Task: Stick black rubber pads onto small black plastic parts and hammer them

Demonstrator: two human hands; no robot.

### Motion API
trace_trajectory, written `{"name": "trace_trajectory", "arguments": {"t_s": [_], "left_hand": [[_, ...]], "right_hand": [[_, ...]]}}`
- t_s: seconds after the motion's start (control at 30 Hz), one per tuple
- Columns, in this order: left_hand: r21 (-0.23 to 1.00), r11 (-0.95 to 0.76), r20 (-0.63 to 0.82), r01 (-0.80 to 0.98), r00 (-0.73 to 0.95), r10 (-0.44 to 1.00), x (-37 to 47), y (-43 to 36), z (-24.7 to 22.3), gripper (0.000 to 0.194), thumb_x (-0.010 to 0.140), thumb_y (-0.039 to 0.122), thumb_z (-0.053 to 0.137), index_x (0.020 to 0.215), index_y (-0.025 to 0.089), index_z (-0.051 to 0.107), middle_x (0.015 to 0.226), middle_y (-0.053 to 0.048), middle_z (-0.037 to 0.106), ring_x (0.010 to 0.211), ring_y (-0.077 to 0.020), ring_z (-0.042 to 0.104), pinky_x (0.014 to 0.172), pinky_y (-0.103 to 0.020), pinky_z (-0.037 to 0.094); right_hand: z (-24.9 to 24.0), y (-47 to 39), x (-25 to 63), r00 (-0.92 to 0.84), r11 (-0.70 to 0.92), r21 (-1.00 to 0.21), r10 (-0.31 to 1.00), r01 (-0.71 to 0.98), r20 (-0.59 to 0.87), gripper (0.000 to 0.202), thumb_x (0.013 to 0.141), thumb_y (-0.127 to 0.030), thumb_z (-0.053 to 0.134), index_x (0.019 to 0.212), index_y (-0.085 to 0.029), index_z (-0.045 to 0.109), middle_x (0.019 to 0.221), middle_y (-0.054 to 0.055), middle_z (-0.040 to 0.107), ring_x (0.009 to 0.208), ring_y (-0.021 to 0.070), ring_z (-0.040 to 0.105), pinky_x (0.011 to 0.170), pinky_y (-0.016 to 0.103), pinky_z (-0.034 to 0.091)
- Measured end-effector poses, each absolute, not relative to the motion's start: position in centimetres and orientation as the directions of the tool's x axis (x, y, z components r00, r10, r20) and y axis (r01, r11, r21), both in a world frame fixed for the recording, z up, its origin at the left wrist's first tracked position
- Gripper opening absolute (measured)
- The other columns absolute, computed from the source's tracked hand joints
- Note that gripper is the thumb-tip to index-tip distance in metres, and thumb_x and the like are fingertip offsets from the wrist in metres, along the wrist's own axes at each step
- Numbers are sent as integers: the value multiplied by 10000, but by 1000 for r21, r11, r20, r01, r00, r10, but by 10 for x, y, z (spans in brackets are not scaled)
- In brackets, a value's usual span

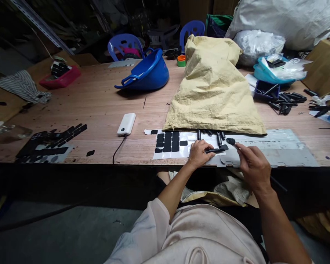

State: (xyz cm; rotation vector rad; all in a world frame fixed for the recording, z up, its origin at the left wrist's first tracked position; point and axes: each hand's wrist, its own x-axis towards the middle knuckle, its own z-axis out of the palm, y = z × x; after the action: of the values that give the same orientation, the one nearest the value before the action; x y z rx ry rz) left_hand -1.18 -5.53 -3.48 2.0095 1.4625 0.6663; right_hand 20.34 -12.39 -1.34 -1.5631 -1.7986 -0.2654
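Note:
My left hand [200, 154] rests at the table's front edge, with thumb and fingers closed on a slim black tube-shaped piece [216, 150]. To its right, my right hand [255, 167] pinches a thin tool with a dark rounded head [231, 141]; its exact kind is unclear. Left of my left hand lies a white sheet of black rounded stickers [167, 142]. Several more black tube-shaped pieces [219, 139] lie just beyond my hands, partly under the edge of a tan cloth sack [216, 91]. A flat grey board [288, 148] spreads beneath the work area.
A white power bank [126, 124] with a cable lies left of the sticker sheet. Farther back stands a tilted blue basin [151, 71]. On the right are a dark blue box [266, 90], loose black pieces [287, 102] and a turquoise basin [280, 73]. Black sticker strips [50, 143] lie far left.

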Motion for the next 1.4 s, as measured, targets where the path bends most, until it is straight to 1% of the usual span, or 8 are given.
{"name": "trace_trajectory", "arguments": {"t_s": [0.2,0.4,0.63,0.9,1.0,1.13,1.23,1.4], "left_hand": [[668,-280,83,690,305,949,-12,-55,-39,140,857,321,838,989,273,835,970,-27,718,1010,-237,610,954,-384,475],[652,-303,84,695,330,940,-15,-55,-39,133,939,348,748,1023,286,831,998,-31,719,1023,-232,601,966,-383,460],[649,-385,115,656,416,902,-18,-70,-32,147,962,358,719,1021,265,816,1032,-46,714,1065,-242,579,1007,-407,432],[616,-538,211,575,538,816,-30,-127,-37,146,889,378,801,985,267,798,1279,-66,687,1217,-269,555,1104,-441,403],[657,-471,221,589,447,867,-31,-114,-37,195,861,403,828,977,254,778,1162,-71,721,1131,-266,597,1041,-433,455],[700,-216,233,680,69,970,-30,-64,-30,108,933,326,727,915,220,721,982,-64,721,975,-234,630,934,-391,499],[674,-16,176,739,-140,974,-28,-31,-25,152,873,346,779,887,221,693,958,-64,704,979,-251,628,897,-382,507],[607,57,96,793,-145,985,-30,-23,-24,149,850,311,772,778,228,672,947,-65,680,1025,-267,623,867,-368,504]], "right_hand": [[-36,-100,249,109,34,-235,818,971,565,275,988,-304,582,1114,-229,816,906,73,704,846,209,581,749,323,420],[-55,-93,254,220,-125,-207,810,970,543,282,964,-315,582,1109,-226,807,948,92,683,842,216,502,744,356,330],[-56,-95,249,217,-114,-216,807,970,550,301,961,-339,561,1116,-208,784,941,96,626,833,210,424,723,361,265],[-56,-96,248,220,-114,-221,806,969,549,302,955,-330,559,1126,-209,776,964,100,614,848,213,414,731,368,271],[-57,-96,248,220,-120,-211,804,970,552,309,973,-347,544,1124,-215,778,965,96,626,835,210,416,724,364,250],[-57,-95,248,222,-119,-216,804,969,552,301,969,-341,552,1117,-214,780,951,90,617,822,204,407,715,361,236],[-58,-94,248,223,-116,-224,810,968,542,282,942,-317,576,1116,-214,774,943,87,596,827,203,397,713,359,240],[-58,-95,249,216,-108,-224,814,969,539,288,950,-310,570,1131,-216,773,952,91,603,832,208,402,708,359,239]]}}
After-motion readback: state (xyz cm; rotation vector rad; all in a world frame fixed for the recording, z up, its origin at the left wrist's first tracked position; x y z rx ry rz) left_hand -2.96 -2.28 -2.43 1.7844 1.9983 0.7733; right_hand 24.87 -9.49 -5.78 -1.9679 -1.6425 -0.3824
